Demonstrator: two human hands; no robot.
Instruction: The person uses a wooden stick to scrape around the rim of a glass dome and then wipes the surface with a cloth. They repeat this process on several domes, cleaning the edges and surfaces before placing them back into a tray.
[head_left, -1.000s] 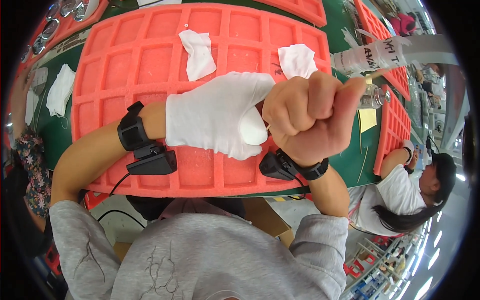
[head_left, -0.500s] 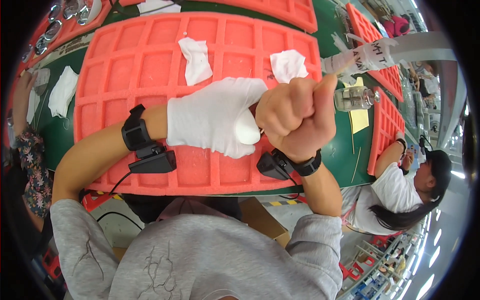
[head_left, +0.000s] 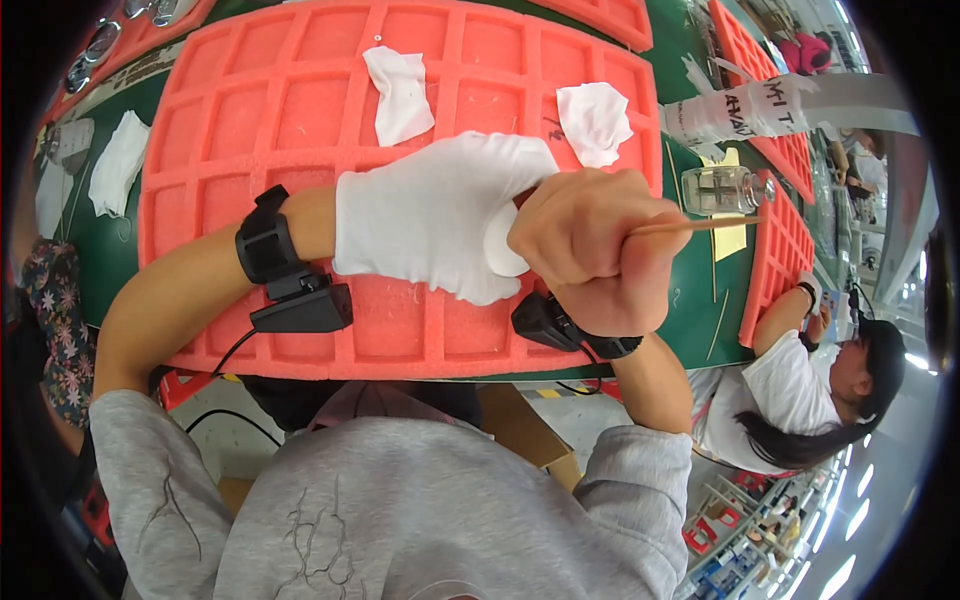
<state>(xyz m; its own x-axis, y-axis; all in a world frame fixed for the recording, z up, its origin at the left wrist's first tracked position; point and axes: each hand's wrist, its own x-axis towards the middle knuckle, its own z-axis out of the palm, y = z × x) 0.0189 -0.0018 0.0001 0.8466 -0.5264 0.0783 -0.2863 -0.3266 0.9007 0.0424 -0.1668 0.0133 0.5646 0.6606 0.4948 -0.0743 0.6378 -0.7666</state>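
My left hand [head_left: 440, 215] wears a white glove and is closed around something that my right hand hides. My bare right hand [head_left: 590, 245] is clenched in a fist against the glove's fingers and grips a thin wooden stick [head_left: 700, 224] that points to the right. Both hands hover over the near edge of a large red foam tray [head_left: 290, 110] with square pockets. Black sensor bands sit on both wrists.
Two crumpled white cloths [head_left: 400, 90] [head_left: 595, 120] lie in the tray's pockets. A small clear glass bottle [head_left: 722, 188] stands on the green table right of the tray. More red trays [head_left: 775, 240] lie to the right, where another person [head_left: 800, 390] works.
My right hand has turned, and the thin stick now shows jutting out to the right. Both hands have stayed together over the tray's near edge.
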